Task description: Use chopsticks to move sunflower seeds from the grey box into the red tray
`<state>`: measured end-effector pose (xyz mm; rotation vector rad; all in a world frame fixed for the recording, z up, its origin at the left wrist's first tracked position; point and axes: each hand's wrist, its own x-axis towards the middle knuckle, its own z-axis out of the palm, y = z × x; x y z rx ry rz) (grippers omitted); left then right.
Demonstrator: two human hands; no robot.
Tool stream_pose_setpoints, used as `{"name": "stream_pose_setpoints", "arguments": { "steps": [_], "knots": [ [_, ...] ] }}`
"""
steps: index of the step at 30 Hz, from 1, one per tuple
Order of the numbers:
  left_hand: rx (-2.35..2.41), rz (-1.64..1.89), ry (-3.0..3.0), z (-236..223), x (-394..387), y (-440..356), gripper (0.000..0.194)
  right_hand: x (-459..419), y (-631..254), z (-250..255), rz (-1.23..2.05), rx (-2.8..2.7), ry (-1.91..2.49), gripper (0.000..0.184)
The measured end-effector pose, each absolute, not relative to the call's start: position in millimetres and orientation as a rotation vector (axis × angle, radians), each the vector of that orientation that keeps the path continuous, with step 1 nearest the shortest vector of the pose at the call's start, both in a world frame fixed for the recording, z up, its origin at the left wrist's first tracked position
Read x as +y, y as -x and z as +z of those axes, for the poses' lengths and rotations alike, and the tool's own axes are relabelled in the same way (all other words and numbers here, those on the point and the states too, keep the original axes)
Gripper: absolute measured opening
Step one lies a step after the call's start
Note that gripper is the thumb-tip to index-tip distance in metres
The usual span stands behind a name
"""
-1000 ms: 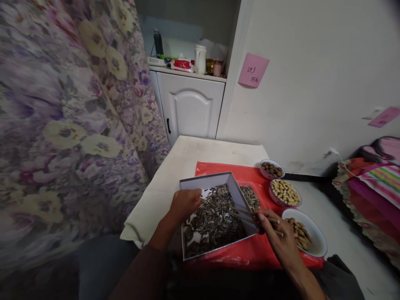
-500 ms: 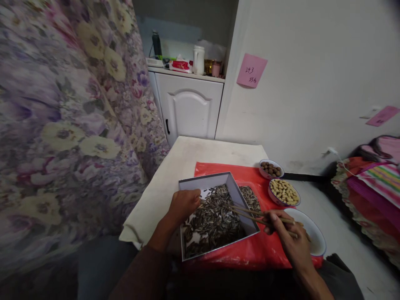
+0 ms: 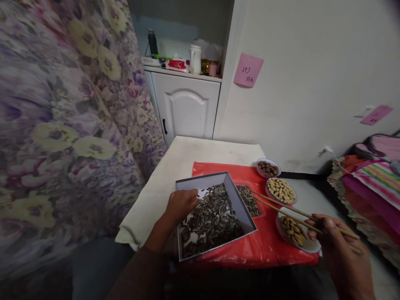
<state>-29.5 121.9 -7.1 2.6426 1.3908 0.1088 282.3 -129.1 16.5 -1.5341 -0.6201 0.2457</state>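
My right hand [image 3: 343,250] grips a pair of wooden chopsticks [image 3: 283,205] to the right of the bowls. Their tips reach left, over the edge of a clear tray of sunflower seeds [image 3: 248,201]; whether they pinch anything is too small to tell. My left hand [image 3: 181,205] is closed over the left side of a shallow grey-white box [image 3: 242,204], and what it holds, if anything, is hidden. Dark striped sunflower seeds [image 3: 215,218] cover most of the box's floor. Below the chopsticks stands a white bowl [image 3: 312,246] with brown elongated shelled-looking nuts [image 3: 292,230].
Behind that bowl stand a bowl of peanuts [image 3: 281,190] and one of round brown nuts [image 3: 268,168]. All rest on red plastic [image 3: 265,250] over a cream-covered table [image 3: 215,148]. A floral curtain [image 3: 78,146] hangs left, a white cabinet [image 3: 187,108] is behind, and a bed [image 3: 365,191] is right.
My right hand has drawn the chopsticks out of the box to the right, uncovering the bowl of elongated nuts. My left hand stays at the box. The view has shifted slightly.
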Motion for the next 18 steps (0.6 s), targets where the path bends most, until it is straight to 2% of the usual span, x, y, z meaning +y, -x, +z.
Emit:
{"name": "stream_pose_setpoints", "arguments": {
  "steps": [7,18],
  "knots": [
    [1.404,0.100,-2.648,-7.9,121.8,30.1,0.020,-98.8,-246.5,11.9,0.463,-0.854,1.652,0.034],
    [1.386,0.117,-2.651,-11.1,121.2,30.2,0.020,-69.2,-216.6,-7.2,0.350,-1.290,1.641,0.024]
  ]
}}
